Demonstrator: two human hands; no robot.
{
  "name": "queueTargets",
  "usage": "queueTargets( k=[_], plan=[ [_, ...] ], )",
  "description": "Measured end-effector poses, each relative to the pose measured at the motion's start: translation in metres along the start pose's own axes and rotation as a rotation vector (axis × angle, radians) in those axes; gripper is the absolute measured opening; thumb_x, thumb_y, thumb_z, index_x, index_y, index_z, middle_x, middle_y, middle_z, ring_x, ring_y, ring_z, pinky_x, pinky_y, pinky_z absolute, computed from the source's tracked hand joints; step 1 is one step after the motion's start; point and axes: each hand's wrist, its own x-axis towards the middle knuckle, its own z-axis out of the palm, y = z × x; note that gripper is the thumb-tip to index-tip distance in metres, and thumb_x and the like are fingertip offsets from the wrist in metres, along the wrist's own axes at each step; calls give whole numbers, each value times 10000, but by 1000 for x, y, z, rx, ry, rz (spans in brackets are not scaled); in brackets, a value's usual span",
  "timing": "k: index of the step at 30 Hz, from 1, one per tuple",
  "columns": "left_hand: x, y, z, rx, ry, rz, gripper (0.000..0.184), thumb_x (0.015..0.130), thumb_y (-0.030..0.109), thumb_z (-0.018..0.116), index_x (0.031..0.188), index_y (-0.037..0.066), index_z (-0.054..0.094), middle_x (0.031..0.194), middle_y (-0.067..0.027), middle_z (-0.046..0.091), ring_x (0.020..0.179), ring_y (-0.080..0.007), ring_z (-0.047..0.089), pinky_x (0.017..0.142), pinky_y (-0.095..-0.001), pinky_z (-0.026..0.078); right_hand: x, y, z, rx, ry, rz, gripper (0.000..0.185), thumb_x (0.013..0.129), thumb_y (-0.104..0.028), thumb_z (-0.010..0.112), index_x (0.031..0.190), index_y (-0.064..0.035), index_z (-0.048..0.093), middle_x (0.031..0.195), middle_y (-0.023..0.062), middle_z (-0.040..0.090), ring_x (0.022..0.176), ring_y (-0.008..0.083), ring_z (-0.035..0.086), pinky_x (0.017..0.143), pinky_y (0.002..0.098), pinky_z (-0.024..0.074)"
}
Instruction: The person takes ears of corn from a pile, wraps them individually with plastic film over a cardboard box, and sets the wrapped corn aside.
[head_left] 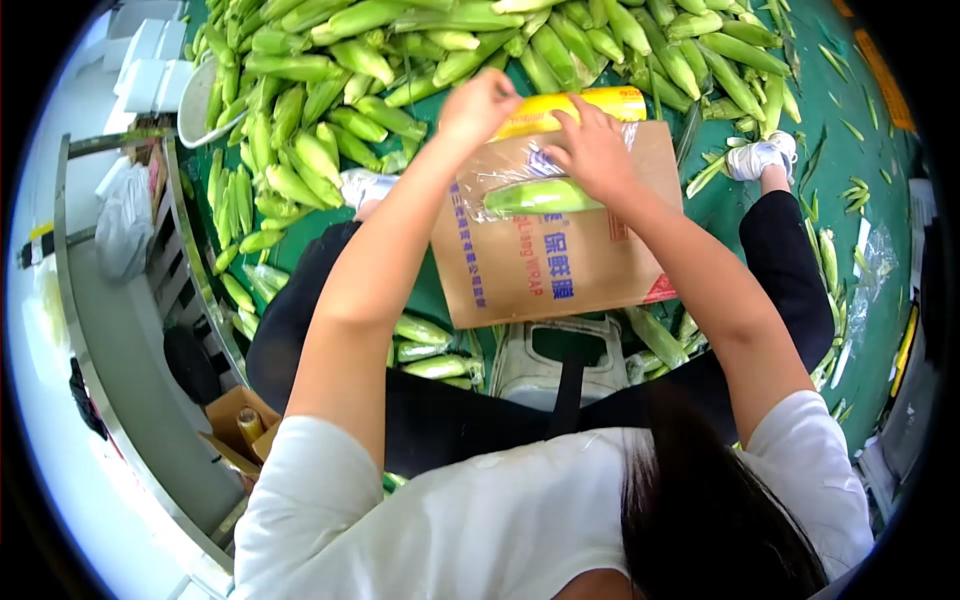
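Observation:
An ear of corn in pale green husk (540,197) lies crosswise on a brown cardboard box (500,265) in front of me. Clear plastic wrap (487,172) is spread around and over the corn. A yellow roll of plastic wrap (618,101) rests along the box's far edge. My left hand (478,107) is at the roll's left end, fingers pinched together; what they hold is too small to make out. My right hand (596,150) reaches over the corn's right end to the roll. Its fingers are apart, the fingertips touching the roll and the thumb pointing left.
A large heap of corn (340,70) covers the green floor (820,100) beyond the box. Wrapped ears (425,350) lie under the box, near a plastic stool (510,372). A metal-framed rack (170,230) stands left, with a small carton (235,415) beside it. Husk scraps lie at right.

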Motion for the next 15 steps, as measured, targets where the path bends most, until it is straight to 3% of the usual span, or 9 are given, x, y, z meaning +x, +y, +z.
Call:
queueTargets(
  k=[1, 3, 6, 7, 8, 9, 11, 14, 15],
  plan=[
    [11, -6, -12, -77, 140, -15, 231, 877, 313, 696, 1006, 122, 686, 858, -109, 737, 764, -294, 708, 699, -396, 551, 11, -11, -8, 41, -194, -8, 470, 898, -447, 665, 1274, -170, 613, 1381, 165, 551, 1274, 340, 513, 1044, 500, 401],
    [17, -8, -28, -2, 134, -27, 227, 896, 296, 665, 1008, 100, 686, 845, -104, 735, 743, -272, 707, 681, -384, 541, 16, -38, -29, 137, -593, -15, 489, 858, -436, 714, 1264, -182, 613, 1325, 151, 593, 1226, 336, 556, 1002, 504, 442],
    [14, 0, -5, -159, -91, 62, 186, 926, 175, 640, 1065, 56, 673, 857, -73, 712, 748, -195, 680, 712, -341, 541, -8, -42, -17, -49, -439, -244, 530, 794, -386, 786, 1255, -190, 613, 1205, 115, 659, 1128, 334, 623, 923, 484, 505],
    [15, 8, 6, -210, -171, 97, 181, 936, 146, 635, 1083, 45, 668, 866, -61, 700, 760, -162, 670, 735, -320, 545, -6, -40, -8, -40, -468, -233, 589, 759, -385, 811, 1277, -195, 606, 1169, 109, 666, 1088, 322, 641, 889, 472, 522],
    [15, 12, 23, -177, -195, 276, 224, 941, 116, 640, 1160, 72, 667, 990, -74, 728, 867, -181, 693, 815, -322, 546, -4, -37, 4, -25, -503, -224, 649, 723, -384, 835, 1299, -199, 599, 1133, 104, 672, 1047, 310, 658, 856, 460, 540],
    [17, 13, 39, -180, -364, 384, 315, 982, 267, 619, 1263, 129, 662, 1245, -110, 686, 1217, -236, 613, 1042, -435, 460, -2, -41, 3, -5, -542, -208, 710, 688, -383, 859, 1321, -204, 592, 1096, 98, 679, 1006, 298, 676, 823, 448, 557],
    [4, 6, 87, -33, -501, 470, 402, 993, 452, 543, 1327, 259, 655, 1527, -131, 472, 1479, -271, 346, 1193, -568, 234, -5, -41, -4, 201, -809, -182, 631, 661, -397, 859, 1212, -146, 681, 1057, 123, 713, 933, 301, 687, 800, 433, 556],
    [-31, 13, 119, 245, -303, 567, 469, 989, 572, 456, 1403, 388, 581, 1664, -37, 253, 1556, -271, 136, 1206, -645, 54, -13, -42, -15, 418, -1286, -226, 582, 668, -454, 830, 1114, -94, 733, 1026, 134, 734, 907, 289, 692, 810, 414, 554],
    [-36, 22, 119, 330, -290, 626, 451, 989, 551, 471, 1401, 401, 576, 1667, -43, 238, 1550, -289, 156, 1204, -643, 85, -20, -53, -21, 463, -1504, -244, 581, 674, -488, 816, 1081, -80, 747, 1021, 133, 738, 913, 284, 693, 814, 410, 555]
  ],
)
